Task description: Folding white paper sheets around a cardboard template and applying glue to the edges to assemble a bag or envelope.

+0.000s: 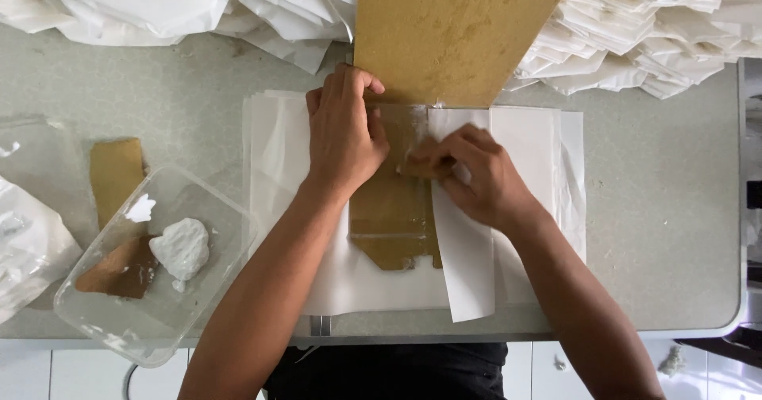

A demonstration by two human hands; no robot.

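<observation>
Cardboard (393, 209), a brown strip coated with glossy paste, lies on a stack of white paper sheets (278, 154) right under my hands. My left hand (343, 134) lies flat, fingers together, pressing down on the upper left part of the strip. My right hand (476, 176) is curled, fingertips pinching a small brown pad (417, 164) against the strip, just beside my left thumb. A loose white sheet (468, 273) runs under my right hand and covers the right edge of the strip, its lower end hanging past the stack toward me.

Beyond my fingers a large brown board (452, 31) stands up from the table (675, 209) and hides what is behind it. Piles of folded white paper (635, 43) lie on both sides of that board, at the far edge.

Well to the left of my left arm sits a clear plastic tub (214, 201) holding a lump of white paste (181, 248) and a brown scrap (119, 271). Another brown scrap (115, 170) lies on the table just past the tub. Crumpled clear plastic (24, 233) lies further left.
</observation>
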